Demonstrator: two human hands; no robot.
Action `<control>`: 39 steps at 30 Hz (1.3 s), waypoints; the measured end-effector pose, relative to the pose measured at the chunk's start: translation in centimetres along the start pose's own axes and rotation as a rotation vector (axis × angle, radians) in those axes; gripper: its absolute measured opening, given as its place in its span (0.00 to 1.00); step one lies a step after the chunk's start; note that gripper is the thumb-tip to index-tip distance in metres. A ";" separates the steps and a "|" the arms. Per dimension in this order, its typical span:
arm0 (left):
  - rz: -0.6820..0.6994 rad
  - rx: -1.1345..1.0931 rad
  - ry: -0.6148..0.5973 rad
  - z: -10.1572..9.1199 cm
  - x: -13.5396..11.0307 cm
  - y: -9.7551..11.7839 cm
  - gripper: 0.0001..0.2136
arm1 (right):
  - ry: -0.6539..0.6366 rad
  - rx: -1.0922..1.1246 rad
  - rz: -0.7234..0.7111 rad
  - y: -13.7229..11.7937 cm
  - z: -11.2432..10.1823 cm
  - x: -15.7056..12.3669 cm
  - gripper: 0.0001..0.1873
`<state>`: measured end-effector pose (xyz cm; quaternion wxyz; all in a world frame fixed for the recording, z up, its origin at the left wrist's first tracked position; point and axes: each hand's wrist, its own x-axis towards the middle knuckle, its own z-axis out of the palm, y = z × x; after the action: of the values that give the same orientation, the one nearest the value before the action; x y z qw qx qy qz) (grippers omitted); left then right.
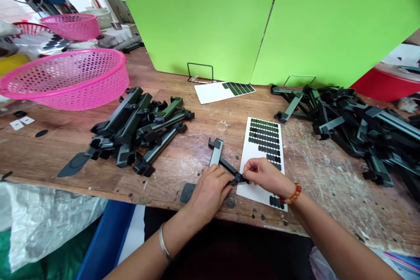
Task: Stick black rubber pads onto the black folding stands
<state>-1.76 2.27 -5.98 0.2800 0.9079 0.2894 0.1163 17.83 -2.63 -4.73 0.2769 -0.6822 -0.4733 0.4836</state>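
Observation:
A black and grey folding stand (217,154) lies on the wooden table (197,113) near its front edge. My left hand (210,190) presses down on the stand's near end, fingers curled over it. My right hand (264,174), with a bead bracelet at the wrist, pinches a small dark pad at the stand's joint (241,178). That hand rests on a white sticker sheet (264,148) carrying rows of dark oval pads.
A pile of black stands (138,129) lies at the left and a bigger pile (357,127) at the right. Two pink baskets (68,78) stand far left. A second sticker sheet (223,91) lies by the green partition (229,17). A red tub (387,84) sits far right.

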 end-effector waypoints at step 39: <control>0.181 0.281 0.030 0.7 -0.7 0.0 0.13 | 0.165 -0.298 -0.268 0.8 1.6 -1.5 0.10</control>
<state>-2.09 1.56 -6.59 0.1344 0.9586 0.2241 0.1132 16.53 -4.47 -5.35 0.2727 -0.6838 -0.6018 0.3095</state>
